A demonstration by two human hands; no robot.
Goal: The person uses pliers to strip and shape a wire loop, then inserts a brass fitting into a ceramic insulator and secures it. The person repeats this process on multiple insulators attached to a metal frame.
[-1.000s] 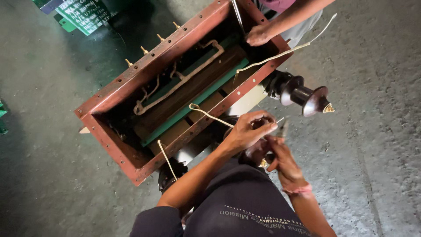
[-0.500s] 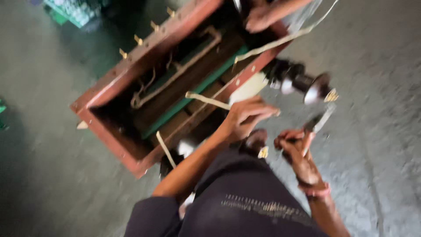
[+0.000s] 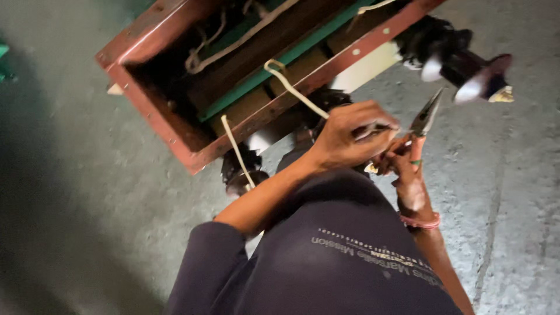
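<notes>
Head view is blurred by motion, so fine detail is uncertain. The left hand (image 3: 344, 137) is seen clenched over a small part that cannot be made out, just outside the near rim of the rust-red metal box (image 3: 175, 131), which stands on the concrete floor (image 3: 76, 204). The right hand (image 3: 402, 163), at its 3 o'clock and touching it, is closed around the orange handles of a pair of needle-nose pliers (image 3: 424, 116), whose tips point toward 1 o'clock.

A pale stiff wire (image 3: 291, 87) is looped over the box rim and runs down toward the left hand's grip; whether it is held there cannot be told. A second pale wire (image 3: 236, 149) hangs over the rim at 9 o'clock of that hand. A dark ribbed insulator (image 3: 461, 64) juts from the box side at 1 o'clock.

Several risks are judged likely. The plier tips lie close to the left fingers, so a slip could nick them. The wire, if pulled hard, could spring back or kink. The insulator's skirts, standing near the pliers, could be chipped by a careless swing.
</notes>
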